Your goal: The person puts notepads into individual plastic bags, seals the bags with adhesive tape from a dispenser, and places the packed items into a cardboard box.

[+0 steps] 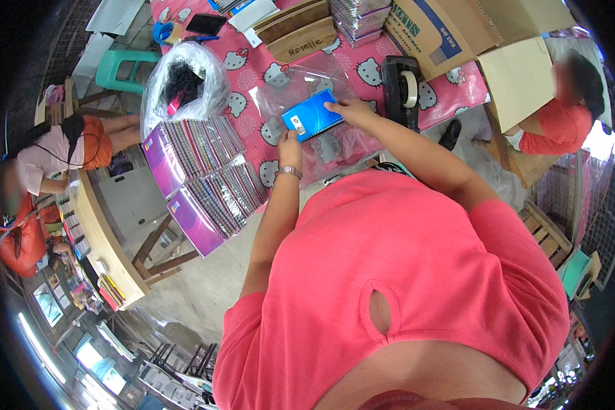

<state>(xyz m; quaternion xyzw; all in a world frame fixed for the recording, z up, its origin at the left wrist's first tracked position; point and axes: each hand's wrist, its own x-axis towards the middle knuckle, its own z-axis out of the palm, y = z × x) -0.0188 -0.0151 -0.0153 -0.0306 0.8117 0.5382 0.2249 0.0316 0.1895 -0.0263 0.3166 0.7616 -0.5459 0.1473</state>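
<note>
A small blue spiral notebook (314, 115) is held over the pink patterned table cover (242, 72). My left hand (290, 146) grips its near left corner, with a metal watch on the wrist. At the notebook's right end, my right hand (354, 113) has its thumb on the cover and the fingers hidden beneath. Clear plastic (270, 102) lies under and around the notebook. Left of my left hand stand stacks of spiral notebooks (212, 184) with purple covers, partly wrapped in shiny plastic.
A black tape dispenser (396, 89) stands right of my right hand. Behind are a wooden holder (297, 41), stacked notebooks (359, 20) and a cardboard box (430, 34). A plastic bag (184, 82) with dark contents sits left. One person (560, 116) is at the right, another (68, 147) at the left.
</note>
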